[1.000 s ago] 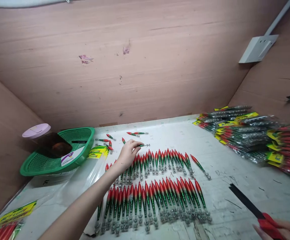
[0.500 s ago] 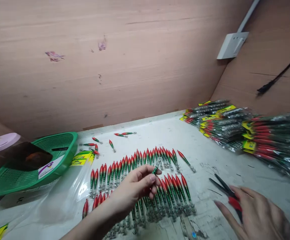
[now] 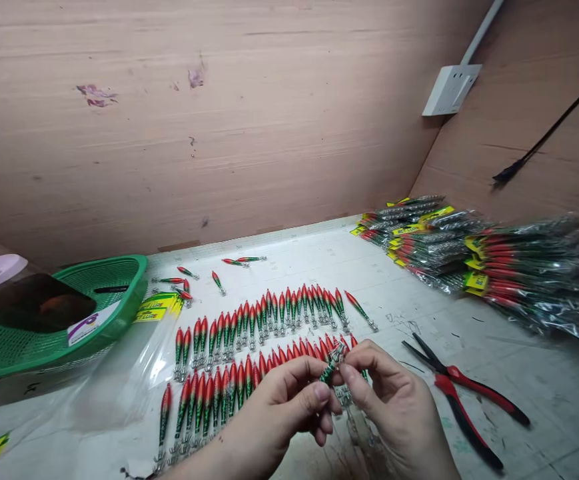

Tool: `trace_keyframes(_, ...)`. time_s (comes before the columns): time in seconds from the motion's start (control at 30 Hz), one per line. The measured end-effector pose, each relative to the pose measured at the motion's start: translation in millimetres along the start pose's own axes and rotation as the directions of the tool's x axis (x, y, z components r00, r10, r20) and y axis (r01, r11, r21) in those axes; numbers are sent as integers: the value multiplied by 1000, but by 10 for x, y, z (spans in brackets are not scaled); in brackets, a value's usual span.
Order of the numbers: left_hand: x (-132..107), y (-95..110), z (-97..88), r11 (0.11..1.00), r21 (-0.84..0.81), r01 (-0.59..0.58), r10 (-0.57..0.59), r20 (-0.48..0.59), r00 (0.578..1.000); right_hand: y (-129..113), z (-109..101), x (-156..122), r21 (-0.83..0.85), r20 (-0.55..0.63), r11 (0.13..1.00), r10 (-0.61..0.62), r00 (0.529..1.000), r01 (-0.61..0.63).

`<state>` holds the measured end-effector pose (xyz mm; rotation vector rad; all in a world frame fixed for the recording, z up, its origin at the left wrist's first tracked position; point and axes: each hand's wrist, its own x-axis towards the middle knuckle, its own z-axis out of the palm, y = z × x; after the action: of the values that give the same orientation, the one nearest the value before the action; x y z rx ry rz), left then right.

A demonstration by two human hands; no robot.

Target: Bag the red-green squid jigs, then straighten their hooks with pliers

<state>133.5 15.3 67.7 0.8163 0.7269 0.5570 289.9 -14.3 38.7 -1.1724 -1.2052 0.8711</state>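
Note:
My left hand (image 3: 302,407) is closed around a squid jig (image 3: 328,373), its green body between thumb and fingers and its metal hook crown pointing up. At the crown, the fingertips of my right hand (image 3: 389,400) are pinched together against the hooks. Whether the right fingers grip the jig itself or some small piece there is hard to see. Beneath and behind both hands lie rows of red and green squid jigs (image 3: 252,320), partly covered by my hands. Long-nose pliers (image 3: 449,373) with red and black handles rest on the table, jaws apart, right of my right hand.
A green basket (image 3: 136,283) with a lidded container (image 3: 59,303) stands at the left. Clear packaging bags (image 3: 119,367) lie beside it. Several loose jigs (image 3: 218,283) are near the wall. Bagged jigs (image 3: 519,267) are piled at the right, below a wall socket (image 3: 452,90).
My right hand has let go of the pliers on the table and moved left to the jig's hook end. The left hand still holds the jig, slightly farther right and lower.

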Motion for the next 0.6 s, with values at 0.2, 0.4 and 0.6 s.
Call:
trace_keyframes(0.2, 9, -13, -5, 1000, -30, -9, 8, -17, 1000, 37, 36, -34, 62, -10, 996, 62, 998, -62)
trace_keyframes(0.4, 49, -101, -18, 993, -118, 13, -13, -2, 1000, 83, 106, -53, 29, -76, 999, 40, 996, -38)
trace_keyframes(0.6, 85, -74, -132, 997, 71, -44, 47, -48, 998, 237, -159, -135, -207, -159, 978, -70, 985, 36)
